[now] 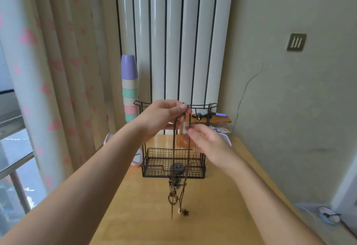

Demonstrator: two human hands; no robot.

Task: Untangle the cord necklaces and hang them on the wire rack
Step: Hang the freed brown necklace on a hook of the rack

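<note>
pale radiator fins (173,32) are rising behind the wire rack (154,164) on the desk (222,196). my left hand (164,117) is pinching the cord necklaces (174,183) up before it, my right hand (208,142) nipping one strand. they're dangling knotted low down; untangling and hanging are both remaining, i'm judging.

Wire rack (154,164) on wooden table (222,206)

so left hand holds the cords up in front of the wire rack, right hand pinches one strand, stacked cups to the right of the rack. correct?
No: the stacked cups stand left of the wire rack, not right; the head view shows it. The left hand does hold the cords up in front of the rack, and the right hand pinches one strand.
</note>
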